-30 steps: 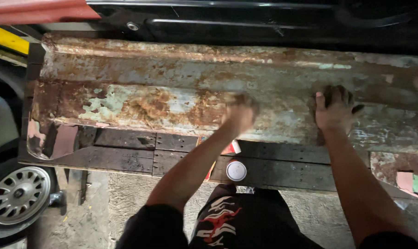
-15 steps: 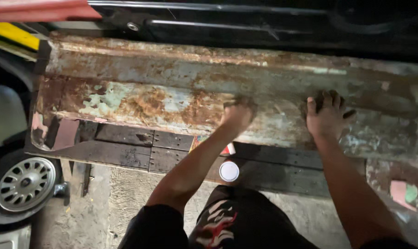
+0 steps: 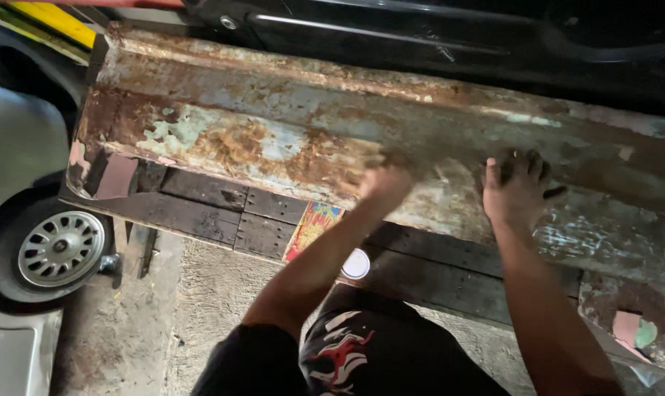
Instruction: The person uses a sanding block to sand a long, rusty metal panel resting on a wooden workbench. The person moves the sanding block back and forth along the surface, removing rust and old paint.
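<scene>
— Two hands are working on the rusty metal panel [image 3: 288, 139], which is lying along the dark wooden bench [image 3: 200, 209] and overhanging its near edge. Where is each one sitting?

— The left hand [image 3: 384, 183] is pressing on the lower face of the panel, close to the bench's near edge and about midway along it. It is blurred, so I cannot tell how far its fingers are curled or whether anything is under them.

— And the other?

— The right hand [image 3: 514, 189] is lying further toward the right end, fingers spread and bent over something small and dark that it is holding flat against the metal; what that is I cannot make out.

— How would you judge good form for this?

— Keeping the palm flat and the pressure even seems wise, since the flaking paint and rust are looking rough and the panel's lower lip is looking sharp. Bracing with one hand while the other is rubbing should be stopping the panel from sliding off the near edge.

— Anything nearby worth minding?

— A colourful printed packet [image 3: 312, 229] and a white round lid [image 3: 356, 264] are resting at the bench's near edge, just below the left forearm. A car wheel [image 3: 57, 249] is standing off the bench's left end.
</scene>
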